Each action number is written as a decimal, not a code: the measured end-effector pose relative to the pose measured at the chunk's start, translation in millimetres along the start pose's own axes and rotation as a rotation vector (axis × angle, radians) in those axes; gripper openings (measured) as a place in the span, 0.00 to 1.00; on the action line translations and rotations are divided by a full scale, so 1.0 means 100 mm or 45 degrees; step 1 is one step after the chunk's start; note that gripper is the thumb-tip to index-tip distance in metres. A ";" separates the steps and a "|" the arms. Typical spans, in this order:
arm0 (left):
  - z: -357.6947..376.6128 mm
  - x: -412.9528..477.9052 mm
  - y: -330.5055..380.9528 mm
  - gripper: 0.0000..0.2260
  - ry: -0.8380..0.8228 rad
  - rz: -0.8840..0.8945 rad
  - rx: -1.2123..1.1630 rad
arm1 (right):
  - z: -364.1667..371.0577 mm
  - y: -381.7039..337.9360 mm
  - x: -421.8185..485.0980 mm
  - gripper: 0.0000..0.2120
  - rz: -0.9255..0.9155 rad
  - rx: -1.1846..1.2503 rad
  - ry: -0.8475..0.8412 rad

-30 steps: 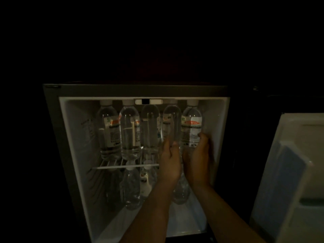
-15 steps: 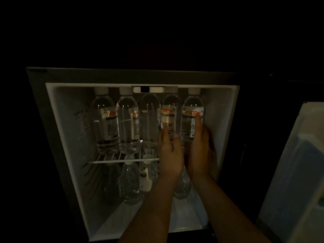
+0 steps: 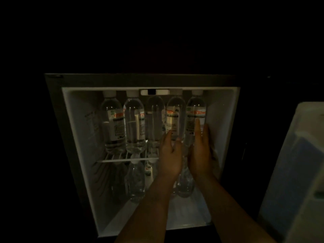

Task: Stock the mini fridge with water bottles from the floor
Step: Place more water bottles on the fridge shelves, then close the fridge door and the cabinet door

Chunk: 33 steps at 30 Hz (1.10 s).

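Plastic fills the shelf (image 3: 122, 160): left hand (image 3: 171, 155) grips the fourth bottle (image 3: 175, 116); right hand (image 3: 199, 151), loosened, presses flat on the end bottle (image 3: 195, 111).

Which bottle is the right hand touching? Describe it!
Look in the open mini fridge, on the upper wire shelf of five bottles. It is the rightmost bottle, beside the wall; the right hand's fingers rest on its label, the left hand grips its neighbour.
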<state>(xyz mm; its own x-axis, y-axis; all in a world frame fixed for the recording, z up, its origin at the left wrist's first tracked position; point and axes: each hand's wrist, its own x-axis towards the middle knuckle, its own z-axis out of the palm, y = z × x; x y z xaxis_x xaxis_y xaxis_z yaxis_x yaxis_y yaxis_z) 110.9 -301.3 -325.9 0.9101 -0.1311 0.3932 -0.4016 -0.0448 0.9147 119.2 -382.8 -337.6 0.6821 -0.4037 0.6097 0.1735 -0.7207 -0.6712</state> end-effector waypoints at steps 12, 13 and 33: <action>-0.68 -0.28 0.22 0.14 -0.375 -0.202 0.486 | -0.46 -0.14 -0.33 0.10 -0.055 -0.185 -0.377; -0.72 -0.31 0.26 0.15 -0.466 -0.250 0.582 | -0.51 -0.18 -0.34 0.09 -0.022 -0.150 -0.472; -0.77 -1.07 1.70 0.22 -0.985 -0.383 0.970 | -2.08 -0.96 -0.64 0.11 0.272 -0.477 -1.048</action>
<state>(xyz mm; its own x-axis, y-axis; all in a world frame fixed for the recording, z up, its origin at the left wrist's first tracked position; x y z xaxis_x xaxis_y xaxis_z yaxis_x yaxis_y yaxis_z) -47.4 -218.4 -205.0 0.7785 -0.5799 -0.2401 -0.3752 -0.7367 0.5625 -88.7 -405.3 -224.1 0.9872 -0.1252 -0.0987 -0.1571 -0.8699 -0.4675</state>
